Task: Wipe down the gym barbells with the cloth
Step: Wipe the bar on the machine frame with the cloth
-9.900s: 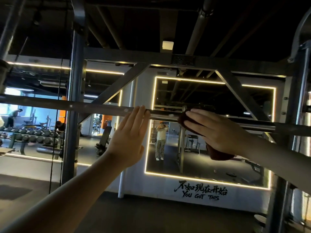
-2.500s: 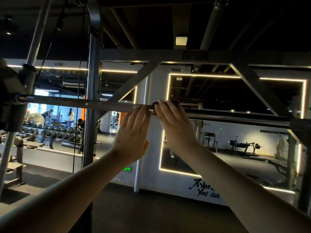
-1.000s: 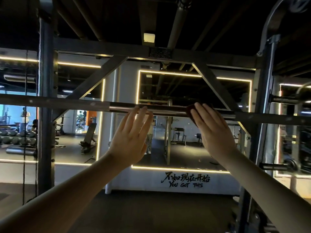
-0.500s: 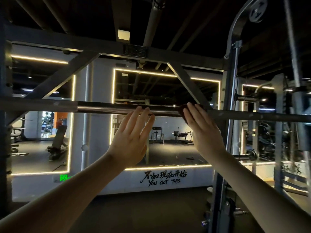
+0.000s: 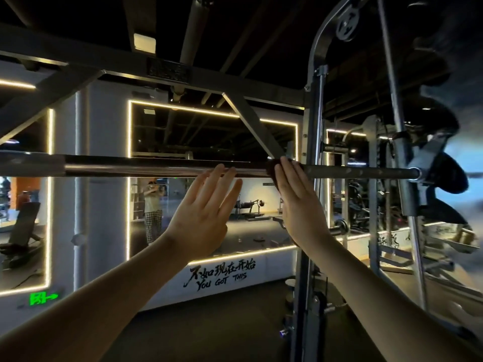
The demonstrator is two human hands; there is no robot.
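Dim overall, near black toward the ceiling. Lit mostly by warm LED strips (image 5: 209, 112) framing the wall mirrors, plus one pale ceiling lamp (image 5: 144, 43) and a glowing green exit sign (image 5: 43, 298). Thin glare along the polished barbell (image 5: 156, 169). Soft, even light on the left hand (image 5: 201, 218) and right hand (image 5: 300, 205), both fairly sharp. Smeared and bowed at the far right, around the weight plates (image 5: 448, 176).

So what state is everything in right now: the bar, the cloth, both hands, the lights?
barbell, level across the rack
cloth, bunched on the barbell under the right hand
left hand, fingers straight, tips on the barbell
right hand, flat, pressing the cloth
light strips, lit
exit sign, lit
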